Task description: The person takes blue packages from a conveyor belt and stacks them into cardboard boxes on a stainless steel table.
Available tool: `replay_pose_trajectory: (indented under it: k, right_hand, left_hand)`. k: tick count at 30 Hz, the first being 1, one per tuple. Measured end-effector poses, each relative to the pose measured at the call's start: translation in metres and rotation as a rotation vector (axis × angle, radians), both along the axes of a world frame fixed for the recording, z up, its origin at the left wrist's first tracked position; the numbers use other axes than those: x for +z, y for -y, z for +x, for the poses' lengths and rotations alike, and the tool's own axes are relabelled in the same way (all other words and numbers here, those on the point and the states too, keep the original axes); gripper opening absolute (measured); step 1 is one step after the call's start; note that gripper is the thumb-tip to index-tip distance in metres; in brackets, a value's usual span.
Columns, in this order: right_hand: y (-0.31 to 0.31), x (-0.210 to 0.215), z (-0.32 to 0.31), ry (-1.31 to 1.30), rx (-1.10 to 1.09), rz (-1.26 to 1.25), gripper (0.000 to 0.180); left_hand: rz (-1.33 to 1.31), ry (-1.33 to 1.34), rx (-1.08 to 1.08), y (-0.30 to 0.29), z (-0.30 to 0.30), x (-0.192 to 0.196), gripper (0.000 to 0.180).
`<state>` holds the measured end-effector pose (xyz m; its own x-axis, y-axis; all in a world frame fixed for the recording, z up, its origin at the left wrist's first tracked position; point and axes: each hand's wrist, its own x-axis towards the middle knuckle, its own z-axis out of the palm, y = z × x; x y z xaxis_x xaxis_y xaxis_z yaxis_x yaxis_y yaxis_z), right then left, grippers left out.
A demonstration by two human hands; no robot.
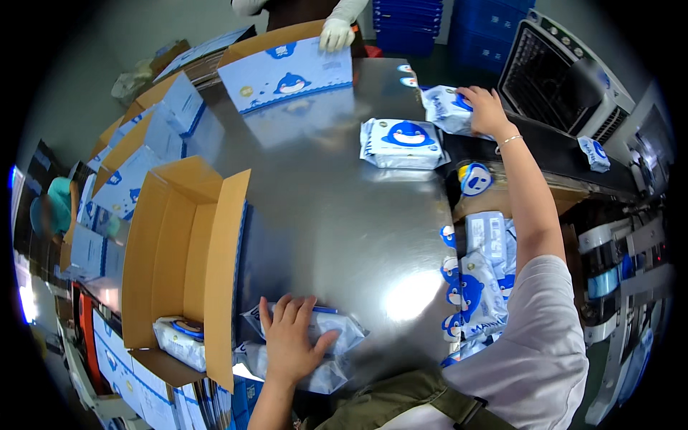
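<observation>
My right hand [487, 113] reaches to the far right and grips one end of a white-and-blue pack of wipes [443, 107] at the table's edge, beside a dark conveyor belt [555, 140]. Another pack of wipes [405, 143] lies flat on the table just left of it. Near me, my left hand [292, 344] rests with spread fingers on two silvery wipes packs [340, 333] lying side by side. Left of that hand stands an open cardboard carton [222, 265], with one wipes pack [180, 340] visible at its near end.
A gloved co-worker's hand [337, 34] holds a blue-printed carton [287, 75] at the table's far side. More cartons [143, 154] line the left. Several loose packs [484, 287] fill a space below the table's right edge. One small pack [593, 153] sits on the belt.
</observation>
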<state>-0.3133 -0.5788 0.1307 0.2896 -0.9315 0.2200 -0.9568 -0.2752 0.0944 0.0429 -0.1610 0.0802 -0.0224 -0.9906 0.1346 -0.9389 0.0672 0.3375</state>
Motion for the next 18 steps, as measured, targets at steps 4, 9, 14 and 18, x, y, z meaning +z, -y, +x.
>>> replay_pose_trajectory:
  k: [4,9,14,18]
  right_hand:
    - [-0.001,-0.008,0.084,0.189,0.193,-0.068,0.088]
    - [0.006,-0.025,0.125,0.294,0.39,0.233,0.084]
    - [-0.13,-0.03,0.129,0.237,0.518,0.068,0.077]
    - [-0.265,-0.047,0.14,0.299,0.614,-0.022,0.094]
  left_hand:
    - [0.015,-0.012,0.013,0.002,0.0,0.003,0.062]
    - [-0.013,-0.049,0.02,0.004,0.002,0.006,0.058]
    - [-0.048,-0.043,-0.029,0.005,0.003,0.002,0.054]
    - [-0.008,-0.079,-0.049,-0.015,0.001,-0.006,0.051]
